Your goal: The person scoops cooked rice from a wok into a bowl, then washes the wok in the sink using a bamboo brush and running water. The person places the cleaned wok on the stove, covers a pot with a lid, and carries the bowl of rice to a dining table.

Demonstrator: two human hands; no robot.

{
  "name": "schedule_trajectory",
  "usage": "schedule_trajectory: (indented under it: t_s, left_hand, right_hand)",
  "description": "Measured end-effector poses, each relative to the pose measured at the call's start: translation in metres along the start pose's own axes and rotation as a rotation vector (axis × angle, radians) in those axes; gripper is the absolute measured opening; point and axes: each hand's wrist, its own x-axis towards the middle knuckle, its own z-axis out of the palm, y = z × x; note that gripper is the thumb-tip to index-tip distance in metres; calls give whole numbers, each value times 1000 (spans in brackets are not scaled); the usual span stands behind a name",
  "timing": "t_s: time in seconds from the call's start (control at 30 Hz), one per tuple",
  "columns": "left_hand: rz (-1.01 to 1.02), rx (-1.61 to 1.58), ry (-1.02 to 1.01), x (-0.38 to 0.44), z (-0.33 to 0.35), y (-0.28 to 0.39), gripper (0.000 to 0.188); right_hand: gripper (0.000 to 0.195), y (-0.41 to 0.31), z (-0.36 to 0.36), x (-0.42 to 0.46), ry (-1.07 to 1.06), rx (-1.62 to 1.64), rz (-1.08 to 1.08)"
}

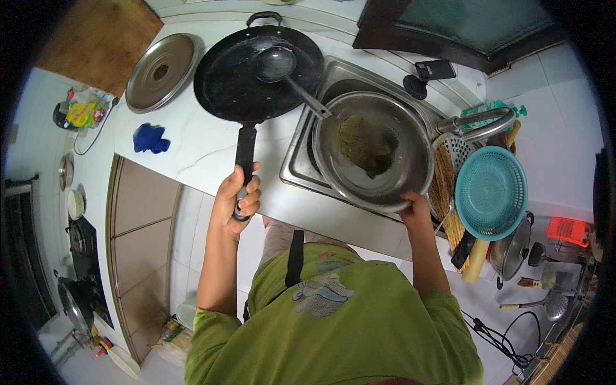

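My left hand [242, 192] is closed around the handle of a black frying pan [231, 91], which is at the back of the white counter. A metal ladle [275, 64] lies with its bowl in the pan, and its handle reaches to the rim of a steel basin [414, 168]. The fingers of my right hand [414, 206] grip the near right rim of that basin. The basin sits over the steel sink [294, 166]. Inside it is a brownish-green clump [363, 142], perhaps in shallow liquid; its kind is unclear.
Left of the pan are a round metal lid [161, 72] and a crumpled blue item [151, 138]. The faucet [476, 122], a straw brush [442, 187] and a turquoise plastic basket [491, 192] crowd the basin's right. A dark phone-like device [435, 70] stands behind the sink.
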Motion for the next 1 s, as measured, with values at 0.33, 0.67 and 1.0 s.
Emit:
schedule_trajectory:
  t_s: [0.33, 0.67, 1.0]
  left_hand:
    - [-197, -357, -22, 17, 59, 55, 37]
    - [-264, -229, -87, 15, 51, 81, 26]
    - [-344, -213, -151, 12, 22, 93, 25]
  right_hand:
    - [16, 20, 11, -119, -123, -123, -73]
    - [13, 139, 70, -136, -223, -236, -5]
    - [18, 227, 199, -127, -324, -304, 14]
